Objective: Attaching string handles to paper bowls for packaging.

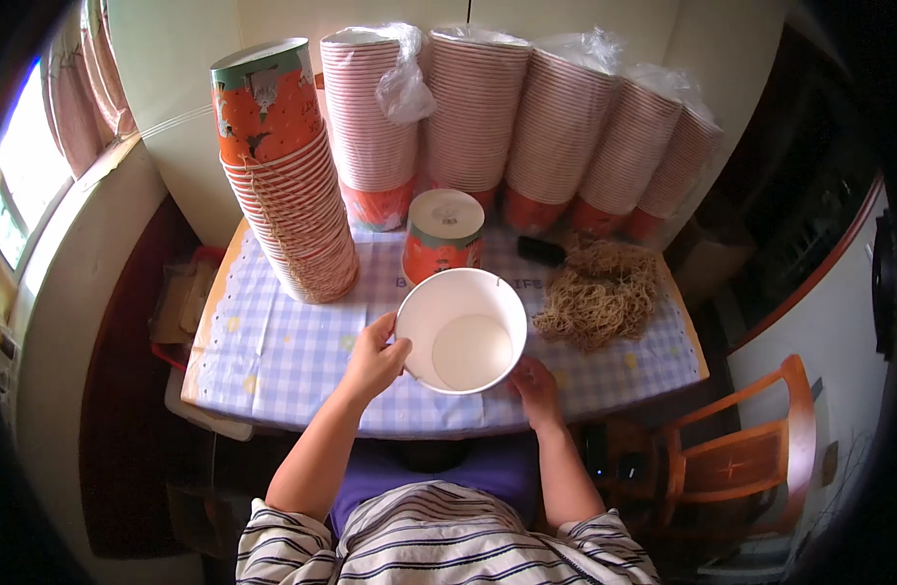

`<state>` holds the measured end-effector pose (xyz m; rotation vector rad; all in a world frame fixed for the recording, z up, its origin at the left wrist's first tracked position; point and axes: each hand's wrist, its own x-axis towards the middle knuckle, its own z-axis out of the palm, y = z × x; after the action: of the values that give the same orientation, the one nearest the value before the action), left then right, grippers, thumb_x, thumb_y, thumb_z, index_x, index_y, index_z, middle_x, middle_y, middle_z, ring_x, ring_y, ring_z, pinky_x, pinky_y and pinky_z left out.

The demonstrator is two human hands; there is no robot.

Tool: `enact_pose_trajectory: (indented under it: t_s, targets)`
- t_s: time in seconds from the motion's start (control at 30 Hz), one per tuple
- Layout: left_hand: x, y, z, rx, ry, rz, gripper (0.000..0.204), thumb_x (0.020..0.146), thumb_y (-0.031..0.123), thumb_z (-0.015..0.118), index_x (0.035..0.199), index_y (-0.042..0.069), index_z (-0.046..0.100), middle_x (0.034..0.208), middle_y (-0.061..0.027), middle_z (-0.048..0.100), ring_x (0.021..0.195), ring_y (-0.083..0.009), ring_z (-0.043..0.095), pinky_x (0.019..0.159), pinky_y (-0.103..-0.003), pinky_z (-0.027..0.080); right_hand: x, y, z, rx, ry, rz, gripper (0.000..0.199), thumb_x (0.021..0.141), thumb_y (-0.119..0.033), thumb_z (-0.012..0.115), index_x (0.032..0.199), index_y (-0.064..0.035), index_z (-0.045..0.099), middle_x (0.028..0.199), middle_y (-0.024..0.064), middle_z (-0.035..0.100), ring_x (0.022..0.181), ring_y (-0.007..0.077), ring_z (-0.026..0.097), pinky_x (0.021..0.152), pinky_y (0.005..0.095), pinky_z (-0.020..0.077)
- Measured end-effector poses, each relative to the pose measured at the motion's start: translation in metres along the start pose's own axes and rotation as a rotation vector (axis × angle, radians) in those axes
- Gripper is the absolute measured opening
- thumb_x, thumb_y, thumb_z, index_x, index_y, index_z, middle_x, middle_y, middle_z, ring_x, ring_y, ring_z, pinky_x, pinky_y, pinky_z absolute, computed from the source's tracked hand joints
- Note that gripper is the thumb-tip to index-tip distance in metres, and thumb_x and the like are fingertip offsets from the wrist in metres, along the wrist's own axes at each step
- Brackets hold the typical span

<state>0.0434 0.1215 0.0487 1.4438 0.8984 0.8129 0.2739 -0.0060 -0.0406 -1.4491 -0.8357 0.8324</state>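
A paper bucket (473,351), white inside, is tilted with its open mouth toward me over the near part of the table. My left hand (378,351) grips its left rim, thumb on the near side. My right hand (536,390) is closed against the lower right side of the same bucket; its fingertips are partly hidden behind it. Just beyond stands an upside-down orange and green paper bucket (443,239). A tangled bundle of tan string (601,297) lies to the right.
A tall stack of nested buckets (287,195), with string hanging down it, stands at the left. Several plastic-wrapped bucket stacks (473,112) line the back. A black object (541,251) lies beside the string on the checked tablecloth (273,361). A wooden chair (745,448) is at right.
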Motion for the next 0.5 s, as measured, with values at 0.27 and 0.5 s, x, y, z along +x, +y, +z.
enact_pose_trajectory:
  t_s: [0.27, 0.5]
  targets:
    - [-0.023, -0.003, -0.027, -0.14, 0.003, 0.026, 0.034, 0.076, 0.0, 0.048, 0.109, -0.003, 0.057, 0.08, -0.0007, 0.059, 0.062, -0.0072, 0.053, 0.053, -0.022, 0.042, -0.018, -0.035, 0.013, 0.283, -0.323, 0.092, 0.034, 0.081, -0.027, 0.069, 0.101, -0.0024, 0.058, 0.083, 0.0034, 0.061, 0.07, 0.0107, 0.054, 0.063, 0.0255, 0.0437]
    - [-0.033, -0.004, -0.052, -0.202, 0.003, 0.048, 0.04, 0.077, -0.003, 0.048, 0.116, -0.005, 0.055, 0.094, -0.0018, 0.061, 0.083, -0.007, 0.056, 0.073, -0.021, 0.043, -0.016, -0.03, 0.013, 0.368, -0.385, 0.084, 0.028, 0.084, -0.018, 0.067, 0.103, -0.0011, 0.057, 0.085, 0.0042, 0.062, 0.071, 0.0126, 0.057, 0.066, 0.0274, 0.0462]
